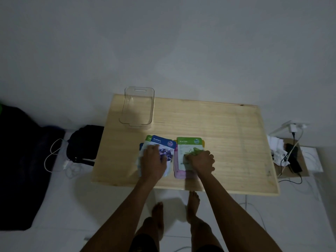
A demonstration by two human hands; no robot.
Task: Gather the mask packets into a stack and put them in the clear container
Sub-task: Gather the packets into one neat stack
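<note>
Two small piles of mask packets lie near the front middle of the wooden table. The left pile has a blue Blueberry packet on top, with a green packet edge peeking out behind it. My left hand rests flat on this pile. The right pile shows a green Aloe Vera packet over a pink packet and a yellow edge. My right hand presses on that pile with fingers curled. The empty clear container stands at the table's far left.
A black bag and white cables lie on the floor at the left. At the right, a low stand holds a crumpled white cloth, a black device and a wall charger. My bare feet show below the table.
</note>
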